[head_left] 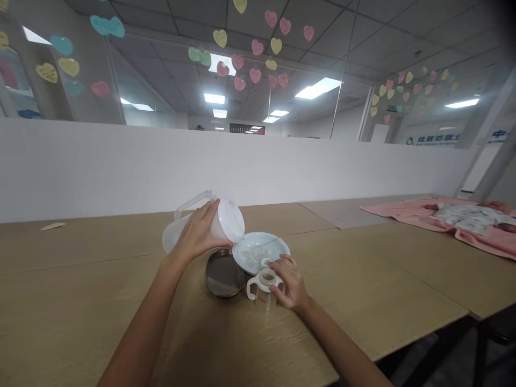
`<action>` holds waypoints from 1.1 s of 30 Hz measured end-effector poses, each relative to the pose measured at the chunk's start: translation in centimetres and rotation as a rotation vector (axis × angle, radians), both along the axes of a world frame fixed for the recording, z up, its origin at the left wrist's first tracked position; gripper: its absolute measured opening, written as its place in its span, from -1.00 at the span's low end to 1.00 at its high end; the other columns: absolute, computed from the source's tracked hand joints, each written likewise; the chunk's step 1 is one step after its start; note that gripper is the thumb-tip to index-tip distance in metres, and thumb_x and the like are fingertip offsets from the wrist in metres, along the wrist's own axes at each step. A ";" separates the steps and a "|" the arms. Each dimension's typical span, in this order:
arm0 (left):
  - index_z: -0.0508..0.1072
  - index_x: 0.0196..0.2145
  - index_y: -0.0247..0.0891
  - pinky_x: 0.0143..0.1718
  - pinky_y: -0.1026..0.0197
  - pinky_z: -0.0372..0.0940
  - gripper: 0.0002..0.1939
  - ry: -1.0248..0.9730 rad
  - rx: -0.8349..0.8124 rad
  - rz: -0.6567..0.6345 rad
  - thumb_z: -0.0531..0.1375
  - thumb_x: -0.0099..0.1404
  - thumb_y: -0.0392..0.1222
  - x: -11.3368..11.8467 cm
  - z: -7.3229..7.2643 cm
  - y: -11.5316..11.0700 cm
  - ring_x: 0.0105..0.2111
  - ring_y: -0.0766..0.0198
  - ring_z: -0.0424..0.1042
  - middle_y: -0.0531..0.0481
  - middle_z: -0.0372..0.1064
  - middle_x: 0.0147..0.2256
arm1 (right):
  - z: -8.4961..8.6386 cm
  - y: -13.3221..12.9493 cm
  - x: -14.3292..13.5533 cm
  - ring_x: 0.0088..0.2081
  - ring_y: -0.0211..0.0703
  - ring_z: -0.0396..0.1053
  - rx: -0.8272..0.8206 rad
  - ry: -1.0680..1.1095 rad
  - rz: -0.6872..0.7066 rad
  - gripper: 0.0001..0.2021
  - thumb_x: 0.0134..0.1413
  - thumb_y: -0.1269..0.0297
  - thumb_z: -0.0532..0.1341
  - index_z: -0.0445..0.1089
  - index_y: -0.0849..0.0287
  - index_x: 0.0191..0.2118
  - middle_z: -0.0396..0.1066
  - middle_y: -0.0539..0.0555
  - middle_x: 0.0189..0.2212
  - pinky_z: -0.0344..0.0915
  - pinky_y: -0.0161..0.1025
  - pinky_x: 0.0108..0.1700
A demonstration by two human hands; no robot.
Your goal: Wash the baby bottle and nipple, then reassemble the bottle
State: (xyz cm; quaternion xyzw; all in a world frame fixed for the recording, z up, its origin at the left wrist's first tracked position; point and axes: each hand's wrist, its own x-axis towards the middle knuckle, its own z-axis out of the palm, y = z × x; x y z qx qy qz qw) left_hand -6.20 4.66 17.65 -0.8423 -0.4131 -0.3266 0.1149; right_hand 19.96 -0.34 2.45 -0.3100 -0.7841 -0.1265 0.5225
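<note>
My left hand (pixel 200 228) is wrapped round a translucent white plastic pitcher (pixel 231 220), which lies tilted with its lidded end toward a white bowl (pixel 284 247). The bowl holds water and some clear or white small parts that I cannot make out well. My right hand (pixel 291 283) grips a clear baby bottle (pixel 267 303) by its white handle ring, fingers and thumb at either side of it. The bottle stands upright without a top, its mouth uncovered. A small white ring (pixel 265 263) shows close to my right fingertips, at the bowl's near edge.
A dark round metal tray (pixel 224 274) lies left of the bottle. At the far right, a pink blanket (pixel 387 209) carries a printed cloth (pixel 463 216). A pale flat scrap (pixel 53 226) lies at the back left. A white partition (pixel 121 172) with glass above borders the wooden table (pixel 382 290).
</note>
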 end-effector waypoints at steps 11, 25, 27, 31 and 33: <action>0.00 0.23 -0.28 0.13 -0.11 0.07 0.09 -0.001 -0.011 0.004 0.37 -0.16 0.14 0.6 -0.3 -0.3 0.16 -0.21 0.10 -0.33 0.07 0.19 | -1.1 0.6 -0.7 -0.21 -0.01 0.35 0.012 -0.069 -0.059 -0.62 0.10 0.15 0.04 0.24 0.16 0.02 0.41 0.16 -0.24 0.21 0.08 -0.05; 0.12 0.19 -0.18 0.00 0.04 0.21 0.07 -0.116 -0.300 -0.254 0.39 -0.25 0.16 2.9 1.8 -6.3 0.08 -0.11 0.24 -0.16 0.23 0.12 | -1.3 0.6 -0.8 -0.31 -0.05 0.30 0.043 -0.060 -0.057 -0.72 0.13 0.18 0.03 0.28 0.22 -0.12 0.35 0.11 -0.40 0.23 0.00 -0.18; 0.15 0.17 -0.18 -0.06 0.05 0.24 0.04 -0.102 -0.270 -0.219 0.40 -0.25 0.12 3.3 1.6 -6.4 0.03 -0.12 0.29 -0.18 0.28 0.07 | -1.3 0.7 -0.8 -0.29 -0.04 0.31 0.062 -0.060 -0.065 -0.70 0.12 0.19 0.04 0.26 0.22 -0.08 0.36 0.12 -0.38 0.22 0.00 -0.16; 0.09 0.21 -0.27 0.00 0.01 0.21 0.11 -0.084 -0.176 -0.070 0.42 -0.26 0.08 3.1 1.6 -6.2 0.07 -0.16 0.24 -0.28 0.21 0.11 | -1.1 0.4 -0.6 -0.24 -0.03 0.34 0.044 -0.088 -0.062 -0.67 0.11 0.24 0.06 0.24 0.21 -0.01 0.42 0.16 -0.28 0.22 0.01 -0.11; 0.06 0.22 -0.28 0.06 -0.01 0.16 0.13 -0.085 -0.148 -0.022 0.41 -0.26 0.13 2.4 1.9 -6.0 0.12 -0.15 0.19 -0.28 0.17 0.14 | -1.1 0.3 -0.5 -0.24 -0.04 0.35 0.040 -0.091 -0.063 -0.67 0.10 0.26 0.07 0.25 0.20 0.00 0.43 0.17 -0.25 0.22 0.01 -0.09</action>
